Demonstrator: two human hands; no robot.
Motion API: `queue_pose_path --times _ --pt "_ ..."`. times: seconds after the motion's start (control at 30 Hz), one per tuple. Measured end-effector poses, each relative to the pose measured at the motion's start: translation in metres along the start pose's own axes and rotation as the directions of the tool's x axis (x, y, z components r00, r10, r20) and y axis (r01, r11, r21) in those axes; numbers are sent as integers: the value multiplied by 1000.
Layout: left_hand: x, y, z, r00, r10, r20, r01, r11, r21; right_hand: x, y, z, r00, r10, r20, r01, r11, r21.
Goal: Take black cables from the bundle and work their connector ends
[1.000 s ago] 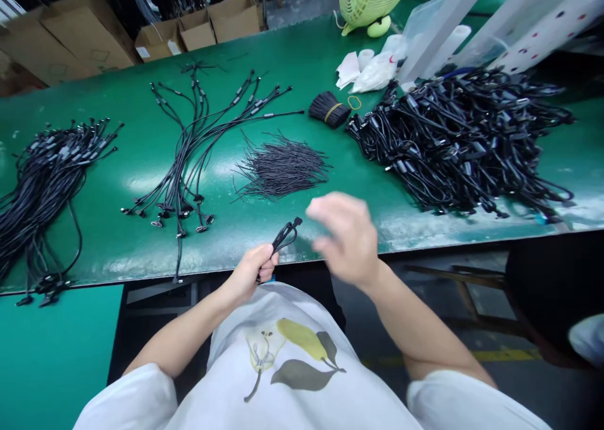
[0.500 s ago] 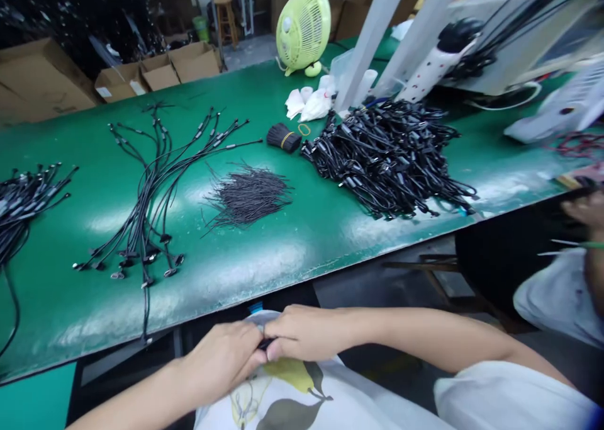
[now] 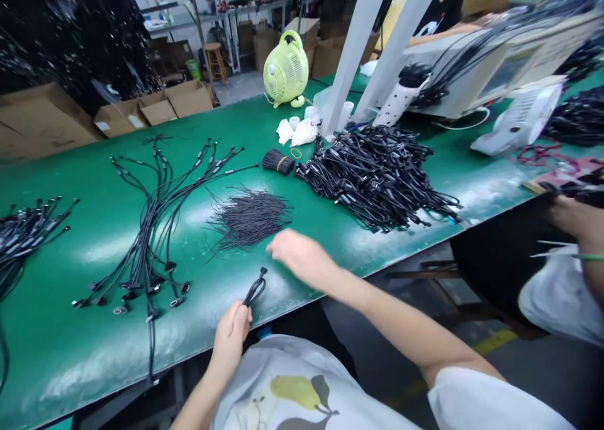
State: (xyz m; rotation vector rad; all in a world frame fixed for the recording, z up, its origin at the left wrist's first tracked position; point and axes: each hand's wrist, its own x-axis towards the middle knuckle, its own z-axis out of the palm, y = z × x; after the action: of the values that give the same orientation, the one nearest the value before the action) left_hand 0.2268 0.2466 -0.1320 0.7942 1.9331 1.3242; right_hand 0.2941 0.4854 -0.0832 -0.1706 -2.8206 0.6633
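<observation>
My left hand (image 3: 231, 330) is closed around a folded black cable (image 3: 256, 288), whose looped end and small connector stick up past my fingers near the table edge. Above the tabletop, my right hand (image 3: 298, 254) is beside the near right edge of a pile of thin black twist ties (image 3: 252, 217). Its fingertips are smeared, so whether they hold anything does not show. To the left lies a spread of loose long black cables (image 3: 146, 231) with connectors on their ends. Bundled cables (image 3: 377, 175) are heaped at the right.
A banded bundle of black ties (image 3: 277, 162) lies behind the loose pile. The green table (image 3: 207, 335) also carries a green fan (image 3: 285, 71), a white machine (image 3: 509, 71) and more cables (image 3: 28, 235) far left. A co-worker's hand (image 3: 573, 219) is at the right.
My hands were together at my lap and are now apart. The left has risen slightly with the folded cable; the right has moved up over the table towards the ties. The view has shifted upward.
</observation>
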Motion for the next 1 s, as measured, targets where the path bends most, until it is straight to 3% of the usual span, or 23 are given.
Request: queue_pose_path --times 0.07,0.1,0.23,0.4,0.47,0.53,0.63,0.7,0.77,0.83,0.9,1.0 --pt "-7 1 3 990 -142 9 137 941 -308 26 35 -3 954 244 -172 -273 948 -166" --pt "-11 3 4 986 -168 17 160 900 -404 35 51 0 933 308 -188 -344 917 -203" --pt "-18 13 1 978 -206 18 175 781 -599 45 86 18 926 351 -141 -376 894 -244" --pt "-6 24 5 966 -258 8 189 688 -701 17 74 8 879 390 -275 -446 875 -186" --pt "2 31 13 969 -247 18 183 663 -726 -1 56 7 858 404 -317 -460 879 -126" --pt "11 39 23 975 -214 56 184 641 -745 -21 31 14 871 380 -310 -418 906 -66" --pt "24 45 36 975 -190 116 214 657 -722 -48 -11 34 946 253 -201 -238 967 93" --pt "30 42 39 981 -177 81 189 760 -622 -58 -31 44 975 138 -171 -108 979 172" --pt "33 36 37 993 -116 -15 99 904 -416 -60 -42 45 972 -32 -233 47 997 56" --pt "35 29 31 997 -1 -83 -12 988 -154 -58 -44 37 918 -298 -262 239 943 -233" --pt "33 23 24 994 81 -67 -78 996 42 -53 -40 26 830 -528 -177 409 794 -449" --pt "26 17 13 999 37 23 -39 992 119 -48 -36 15 733 -678 -55 554 641 -532"
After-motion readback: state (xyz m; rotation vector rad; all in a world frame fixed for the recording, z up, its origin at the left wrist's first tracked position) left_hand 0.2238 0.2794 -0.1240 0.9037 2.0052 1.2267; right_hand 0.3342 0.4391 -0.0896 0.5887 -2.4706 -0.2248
